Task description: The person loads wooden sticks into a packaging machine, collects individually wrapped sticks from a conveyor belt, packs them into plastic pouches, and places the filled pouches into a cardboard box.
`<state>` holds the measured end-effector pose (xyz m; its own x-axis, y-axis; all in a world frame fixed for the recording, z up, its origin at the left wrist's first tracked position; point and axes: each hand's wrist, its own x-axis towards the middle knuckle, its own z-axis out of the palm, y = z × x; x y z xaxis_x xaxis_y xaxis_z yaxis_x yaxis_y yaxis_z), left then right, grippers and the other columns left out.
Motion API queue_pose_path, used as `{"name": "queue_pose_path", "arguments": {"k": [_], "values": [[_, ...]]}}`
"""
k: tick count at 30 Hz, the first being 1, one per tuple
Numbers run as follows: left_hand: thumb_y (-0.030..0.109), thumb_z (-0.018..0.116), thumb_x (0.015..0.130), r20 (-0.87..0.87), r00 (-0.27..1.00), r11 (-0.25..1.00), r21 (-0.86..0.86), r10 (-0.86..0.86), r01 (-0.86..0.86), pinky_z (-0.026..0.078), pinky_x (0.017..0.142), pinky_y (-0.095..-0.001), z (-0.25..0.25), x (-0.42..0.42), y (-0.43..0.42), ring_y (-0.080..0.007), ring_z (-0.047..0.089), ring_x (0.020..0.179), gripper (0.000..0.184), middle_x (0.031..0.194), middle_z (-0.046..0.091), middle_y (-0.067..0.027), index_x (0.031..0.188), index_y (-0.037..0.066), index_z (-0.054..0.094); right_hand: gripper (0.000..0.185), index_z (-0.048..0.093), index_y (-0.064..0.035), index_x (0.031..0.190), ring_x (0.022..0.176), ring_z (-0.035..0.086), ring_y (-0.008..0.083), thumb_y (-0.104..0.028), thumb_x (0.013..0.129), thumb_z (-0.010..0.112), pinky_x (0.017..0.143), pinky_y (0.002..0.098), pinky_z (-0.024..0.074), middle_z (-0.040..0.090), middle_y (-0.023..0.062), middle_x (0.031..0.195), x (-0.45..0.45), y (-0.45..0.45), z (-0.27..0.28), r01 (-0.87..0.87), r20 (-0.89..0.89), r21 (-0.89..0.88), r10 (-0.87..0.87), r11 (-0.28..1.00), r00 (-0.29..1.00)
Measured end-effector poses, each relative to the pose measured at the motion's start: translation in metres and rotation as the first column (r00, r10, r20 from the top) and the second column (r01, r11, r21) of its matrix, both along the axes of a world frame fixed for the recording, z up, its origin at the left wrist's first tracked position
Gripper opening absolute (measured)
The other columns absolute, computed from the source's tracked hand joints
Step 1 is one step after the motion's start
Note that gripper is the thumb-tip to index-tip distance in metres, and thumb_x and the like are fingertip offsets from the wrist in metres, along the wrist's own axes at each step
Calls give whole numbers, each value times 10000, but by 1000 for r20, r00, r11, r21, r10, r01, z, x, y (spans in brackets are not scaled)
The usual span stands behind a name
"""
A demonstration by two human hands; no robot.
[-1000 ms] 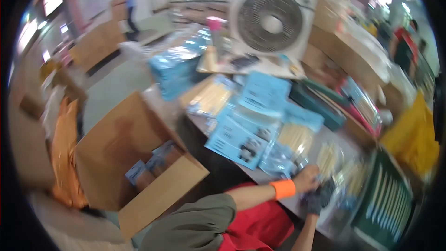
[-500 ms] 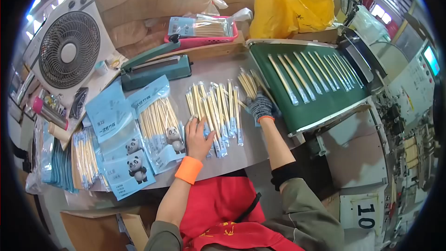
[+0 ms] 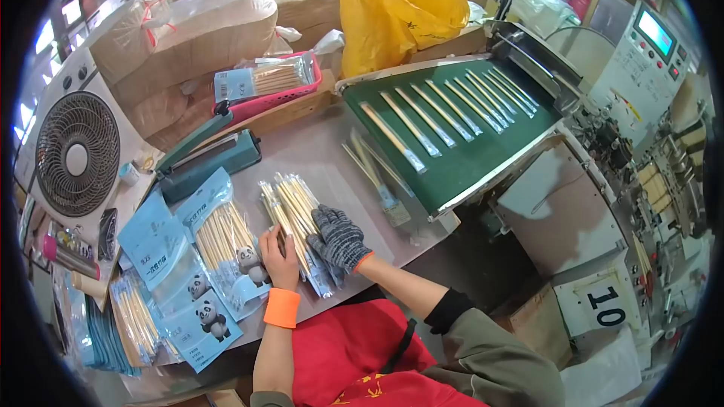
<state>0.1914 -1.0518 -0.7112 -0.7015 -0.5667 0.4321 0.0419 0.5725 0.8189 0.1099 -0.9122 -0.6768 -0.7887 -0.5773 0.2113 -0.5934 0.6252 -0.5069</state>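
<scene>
A bundle of chopsticks in clear wrappers (image 3: 296,202) lies on the table between my two hands. My bare left hand (image 3: 280,258), with an orange band at the wrist, presses its curled fingers against the bundle's left side. On the other side my right hand (image 3: 341,240), in a grey knitted glove, is closed around the bundle's edge; its fingertips lie over the sticks. Left of my left hand is a blue panda-printed bag (image 3: 211,188) filled with chopsticks. A few loose wrapped sticks (image 3: 369,169) lie beside the conveyor, somewhat blurred.
Single wrapped chopsticks sit in a row on the green conveyor belt (image 3: 483,158) at right. A teal bag sealer (image 3: 215,166) stands behind the bags, near a pink basket (image 3: 318,79). More blue bags (image 3: 162,245) and a fan (image 3: 77,158) are at left.
My right hand has come from beside the conveyor to the bundle. The chopsticks, spread wider before, are now pushed closer together between both hands. The view has turned right.
</scene>
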Motion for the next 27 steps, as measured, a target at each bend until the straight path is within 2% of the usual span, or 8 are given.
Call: {"name": "queue_pose_path", "arguments": {"k": [2, 4, 5, 8, 9, 10, 13, 27], "values": [[179, 587, 845, -15, 998, 975, -217, 55, -57, 396, 923, -389, 4, -1, 4, -355, 506, 1027, 343, 1110, 509, -197, 1131, -5, 550, 543, 473, 5, 1263, 1204, 445, 335, -339, 845, 507, 1031, 406, 329, 428, 228, 1332, -9, 13, 6, -114, -16, 7, 114, 993, 993], [211, 638, 789, 0, 998, 960, -276, -56, 54, 385, 938, -465, -18, -3, -7, -387, 494, 1071, 430, 1171, 507, -241, 1129, -35, 544, 442, 496, 1, 1225, 1145, 481, 330, -266, 873, 480, 937, 411, 401, 496, 230, 1246, -25, 43, 39, -192, -437, 13, 178, 981, 882], [227, 656, 768, -1, 995, 944, -314, -103, 97, 395, 937, -458, -3, -2, -1, -391, 494, 1078, 472, 1156, 520, -252, 1129, -52, 534, 378, 516, -25, 1198, 1072, 527, 313, -247, 901, 443, 867, 405, 430, 527, 205, 1205, -37, 57, 74, -118, -549, 204, 213, 972, 808], [276, 725, 720, 88, 994, 991, -108, -70, 79, 354, 998, -429, 0, -6, 11, -371, 459, 1147, 634, 1206, 501, -233, 1205, -56, 486, 389, 508, -30, 1210, 1032, 533, 301, -259, 901, 449, 837, 398, 436, 535, 200, 1189, -119, 116, 85, 7, -461, 109, 45, 994, 886], [255, 713, 697, 20, 999, 963, -265, -48, 52, 330, 1016, -433, -19, -12, 6, -381, 427, 1171, 641, 1231, 479, -228, 1208, -54, 481, 393, 505, -32, 1214, 1019, 535, 297, -263, 901, 451, 827, 395, 438, 538, 198, 1184, -159, 130, 72, 82, -424, 130, -19, 988, 905], [251, 695, 675, -49, 995, 972, -225, -86, 73, 319, 1023, -445, -24, -10, 3, -388, 413, 1175, 652, 1235, 469, -223, 1208, -55, 476, 397, 502, -33, 1218, 1006, 537, 293, -267, 901, 454, 816, 393, 440, 540, 196, 1178, -198, 138, 55, 157, -397, 181, -74, 971, 915], [263, 686, 710, 45, 999, 944, -330, 8, 7, 304, 1032, -439, 3, -3, 13, -364, 376, 1186, 660, 1229, 449, -195, 1258, -18, 448, 409, 494, -39, 1230, 966, 543, 281, -280, 901, 460, 786, 386, 446, 548, 191, 1162, -261, 127, 13, 253, -352, 310, -136, 916, 926], [244, 669, 715, 178, 984, 960, -269, -27, 75, 290, 1045, -435, 15, -2, 10, -367, 323, 1213, 671, 1258, 409, -175, 1284, -8, 418, 473, 455, -63, 1287, 780, 571, 224, -337, 903, 490, 643, 351, 474, 585, 168, 1088, -262, 106, 0, 197, -344, 322, -79, 926, 936]]}}
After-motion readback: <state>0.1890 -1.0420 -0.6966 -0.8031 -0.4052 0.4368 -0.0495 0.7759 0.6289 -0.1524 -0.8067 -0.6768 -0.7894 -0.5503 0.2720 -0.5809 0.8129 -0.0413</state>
